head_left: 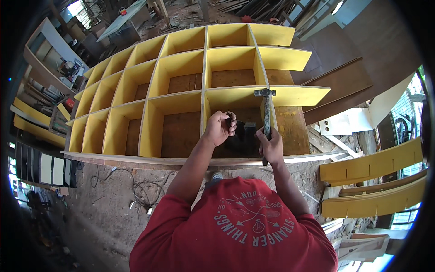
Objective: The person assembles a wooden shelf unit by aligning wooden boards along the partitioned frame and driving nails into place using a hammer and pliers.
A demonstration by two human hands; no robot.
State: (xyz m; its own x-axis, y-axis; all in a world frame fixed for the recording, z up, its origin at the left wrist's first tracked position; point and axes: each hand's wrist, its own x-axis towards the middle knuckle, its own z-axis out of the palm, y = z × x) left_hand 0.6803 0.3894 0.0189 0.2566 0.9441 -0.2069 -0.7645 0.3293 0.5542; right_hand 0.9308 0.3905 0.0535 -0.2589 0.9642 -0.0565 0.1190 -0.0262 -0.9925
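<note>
My right hand [271, 146] is closed round the handle of a hammer [267, 113]. The hammer stands nearly upright, its metal head level with a yellow slotted board. My left hand [219, 128] is raised with curled fingers, pinching a small dark thing that I cannot make out. Both hands are over the near right compartments of a large yellow grid of interlocked boards [174, 97]. A dark object [242, 138], partly hidden in shadow, lies in the compartment between my hands.
The grid rests on a brown wooden worktable [291, 129]. Yellow slotted boards [371, 161] are stacked at the right. Black cables [144, 188] lie on the dusty floor at the left. Brown sheets [340, 84] lie beyond the grid's right end, and a long table [122, 20] stands far left.
</note>
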